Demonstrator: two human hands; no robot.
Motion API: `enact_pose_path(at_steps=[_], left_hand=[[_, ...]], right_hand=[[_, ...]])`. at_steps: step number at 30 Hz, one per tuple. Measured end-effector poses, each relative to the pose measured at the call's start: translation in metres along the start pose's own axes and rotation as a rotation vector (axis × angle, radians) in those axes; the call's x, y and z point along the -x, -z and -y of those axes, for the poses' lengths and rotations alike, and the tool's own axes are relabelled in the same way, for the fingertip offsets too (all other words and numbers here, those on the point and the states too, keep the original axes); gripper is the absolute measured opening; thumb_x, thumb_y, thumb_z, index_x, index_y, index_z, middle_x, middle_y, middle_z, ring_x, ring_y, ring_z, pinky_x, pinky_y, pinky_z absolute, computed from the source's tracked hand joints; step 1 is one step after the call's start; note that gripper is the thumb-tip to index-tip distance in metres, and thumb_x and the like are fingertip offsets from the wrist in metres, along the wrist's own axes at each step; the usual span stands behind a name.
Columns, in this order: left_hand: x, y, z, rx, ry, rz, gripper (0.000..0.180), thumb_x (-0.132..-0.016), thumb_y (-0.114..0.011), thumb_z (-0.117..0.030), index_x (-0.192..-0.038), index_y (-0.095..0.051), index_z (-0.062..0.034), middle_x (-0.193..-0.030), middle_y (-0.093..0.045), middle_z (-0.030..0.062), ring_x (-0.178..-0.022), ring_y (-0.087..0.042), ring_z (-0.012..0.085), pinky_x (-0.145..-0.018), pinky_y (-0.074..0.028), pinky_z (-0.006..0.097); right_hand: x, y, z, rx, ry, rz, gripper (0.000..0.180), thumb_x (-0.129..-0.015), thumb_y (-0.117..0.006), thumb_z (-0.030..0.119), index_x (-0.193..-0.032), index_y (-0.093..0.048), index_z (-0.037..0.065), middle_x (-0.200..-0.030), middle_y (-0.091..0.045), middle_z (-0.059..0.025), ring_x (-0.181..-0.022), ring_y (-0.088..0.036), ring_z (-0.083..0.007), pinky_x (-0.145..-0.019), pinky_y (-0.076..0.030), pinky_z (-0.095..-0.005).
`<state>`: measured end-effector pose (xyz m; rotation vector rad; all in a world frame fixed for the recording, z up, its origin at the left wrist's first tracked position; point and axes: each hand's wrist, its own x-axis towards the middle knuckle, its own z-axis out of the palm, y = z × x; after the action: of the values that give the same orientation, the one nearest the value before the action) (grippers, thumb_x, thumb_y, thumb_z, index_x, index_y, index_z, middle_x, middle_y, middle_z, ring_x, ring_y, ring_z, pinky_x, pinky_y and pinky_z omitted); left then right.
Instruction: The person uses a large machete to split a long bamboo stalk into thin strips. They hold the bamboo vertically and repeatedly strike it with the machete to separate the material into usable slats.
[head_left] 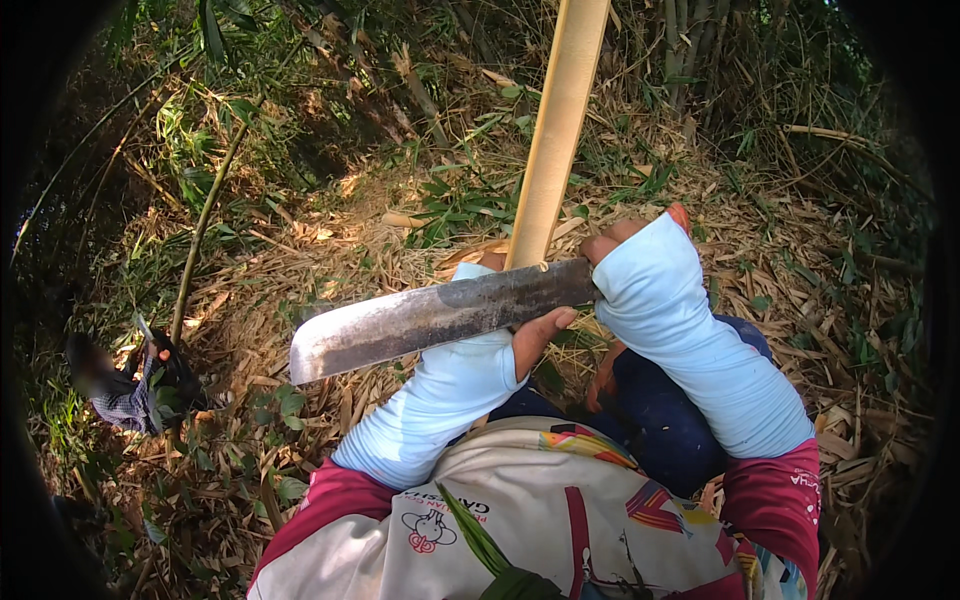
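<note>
While the split bamboo strip (556, 125) stands nearly upright in the middle of the head view, pale and smooth, the broad machete (440, 312) lies flat across its lower end, edge touching the strip. The right hand (640, 255), in a light blue arm sleeve, is wrapped tight around the machete's handle just right of the strip. The left hand (520, 335), sleeved the same, sits right below the blade at the strip's base, fingers curled, thumb pressed up against the steel; can't tell if it's gripping the strip itself. Dry bamboo leaves (780, 270) cover the ground around the strip. Well left of it, another person (125, 385) crouches in the shade.
</note>
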<state>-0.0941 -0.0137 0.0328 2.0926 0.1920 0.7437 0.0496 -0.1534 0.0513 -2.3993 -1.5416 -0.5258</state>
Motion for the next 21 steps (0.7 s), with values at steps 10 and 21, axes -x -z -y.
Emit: enact_pose_path(at_steps=[10,21], left_hand=[[0.000,-0.004,0.006,-0.102,0.103,0.000,0.035,-0.080,-0.082,-0.029,-0.094,-0.066,-0.0018,-0.078,-0.065,0.0089,-0.070,-0.064,0.0221,-0.063,-0.049,0.035],[-0.010,0.001,0.000,0.182,0.316,0.091,0.040,-0.077,-0.083,-0.024,-0.103,-0.062,-0.0011,-0.086,-0.067,0.0066,-0.073,-0.063,0.0146,-0.066,-0.049,0.029]], right_hand=[[-0.001,-0.004,-0.003,0.036,0.019,-0.117,0.018,-0.078,-0.065,0.030,-0.085,-0.063,0.014,-0.077,-0.061,-0.0060,-0.074,-0.064,-0.0251,-0.068,-0.045,-0.0504],[-0.004,-0.005,-0.003,-0.087,0.010,0.107,0.020,-0.068,-0.070,0.017,-0.086,-0.064,0.011,-0.079,-0.064,-0.0099,-0.076,-0.067,-0.0307,-0.067,-0.048,-0.0483]])
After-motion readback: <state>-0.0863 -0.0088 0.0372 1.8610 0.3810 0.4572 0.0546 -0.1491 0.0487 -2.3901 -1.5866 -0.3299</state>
